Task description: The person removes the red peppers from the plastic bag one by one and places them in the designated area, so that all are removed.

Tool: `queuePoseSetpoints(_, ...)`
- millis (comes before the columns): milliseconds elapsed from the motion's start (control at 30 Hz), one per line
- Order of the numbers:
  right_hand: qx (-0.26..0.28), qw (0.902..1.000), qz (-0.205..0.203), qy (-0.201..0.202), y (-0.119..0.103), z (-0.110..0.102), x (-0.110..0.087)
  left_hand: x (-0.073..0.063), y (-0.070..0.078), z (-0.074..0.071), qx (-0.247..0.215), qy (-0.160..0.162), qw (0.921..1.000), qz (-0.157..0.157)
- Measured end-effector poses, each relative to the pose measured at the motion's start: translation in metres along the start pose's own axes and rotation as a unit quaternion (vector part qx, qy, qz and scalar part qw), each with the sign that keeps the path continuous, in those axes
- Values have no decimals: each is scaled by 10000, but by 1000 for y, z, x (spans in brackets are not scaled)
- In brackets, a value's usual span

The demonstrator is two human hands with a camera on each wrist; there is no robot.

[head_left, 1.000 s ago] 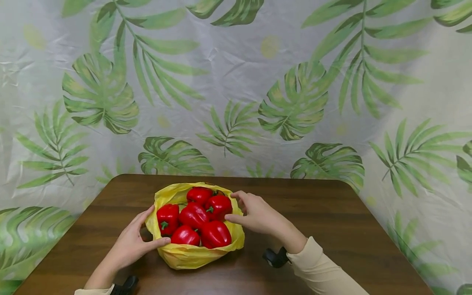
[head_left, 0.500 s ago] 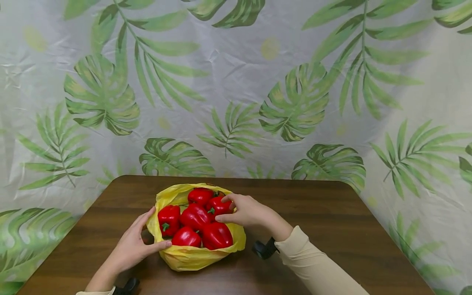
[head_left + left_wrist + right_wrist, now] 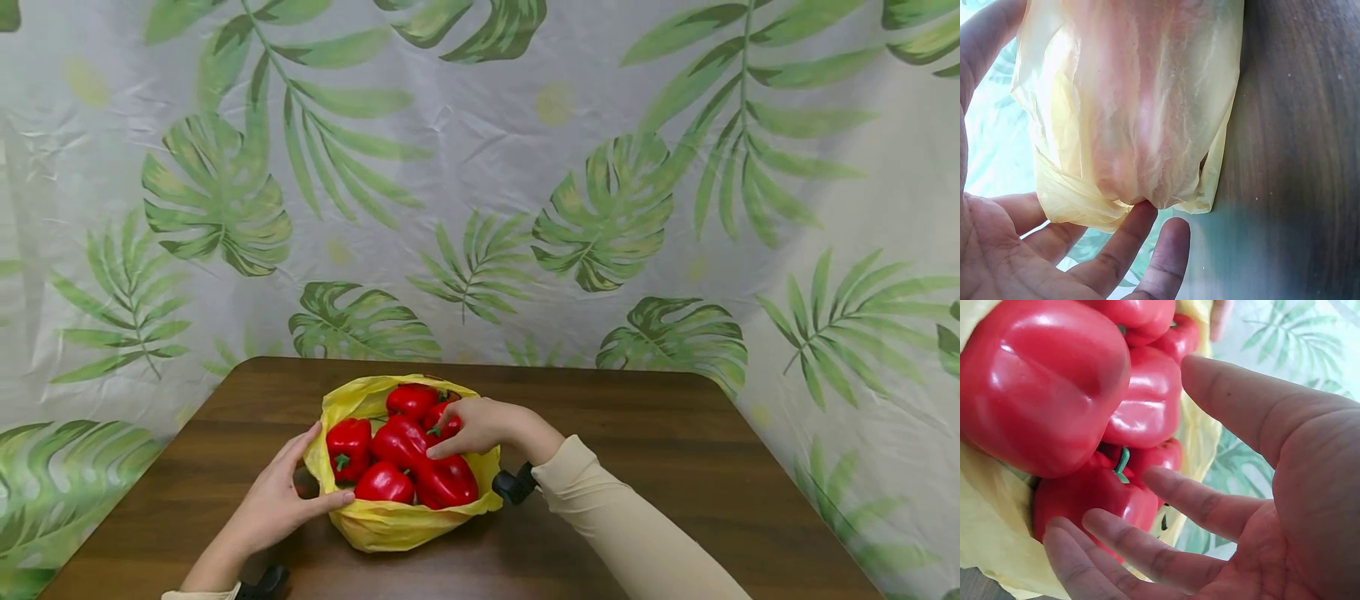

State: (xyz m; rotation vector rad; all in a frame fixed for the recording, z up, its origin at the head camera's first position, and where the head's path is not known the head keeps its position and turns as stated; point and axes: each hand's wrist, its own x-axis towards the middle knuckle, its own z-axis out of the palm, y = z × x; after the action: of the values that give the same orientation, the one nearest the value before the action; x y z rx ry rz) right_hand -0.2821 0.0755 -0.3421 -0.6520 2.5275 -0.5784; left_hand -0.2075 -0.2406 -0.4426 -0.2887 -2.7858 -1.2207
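A yellow plastic bag (image 3: 401, 533) stands on the table with its mouth wide and several red bell peppers (image 3: 401, 442) inside. My left hand (image 3: 277, 500) rests against the bag's left side, thumb along the front rim. The left wrist view shows its fingers (image 3: 1124, 244) spread, touching the crinkled plastic. Reaching in over the right rim is my right hand (image 3: 487, 423), its fingers spread above the back right bell pepper (image 3: 452, 427). In the right wrist view its fingertips overlap that bell pepper (image 3: 1079, 500) with a green stem. The thumb stays apart, beside another bell pepper (image 3: 1147, 400).
The dark brown wooden table (image 3: 637, 467) has rounded far corners. Behind it hangs a pale cloth (image 3: 480, 142) printed with green leaves. Black straps (image 3: 516, 485) circle both wrists.
My right hand has moved left from the bag's right rim to over the back right bell pepper. My left hand stays in place at the bag.
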Motion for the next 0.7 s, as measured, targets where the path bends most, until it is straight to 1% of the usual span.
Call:
queuePoseSetpoints(133,153,9995,182,-195,-3,0,5,0,0,1,30,-4,10000,-1)
queuePoseSetpoints(367,437,9972,540,-287,-7,2,8,1,1,1,-57,-16,10000,26)
queuePoseSetpoints(500,528,9959,645,-359,-8,3,9,1,1,1,-128,-15,9999,55)
queuePoseSetpoints(700,630,9943,684,-522,-9,6,12,0,1,1,-139,6,9999,62)
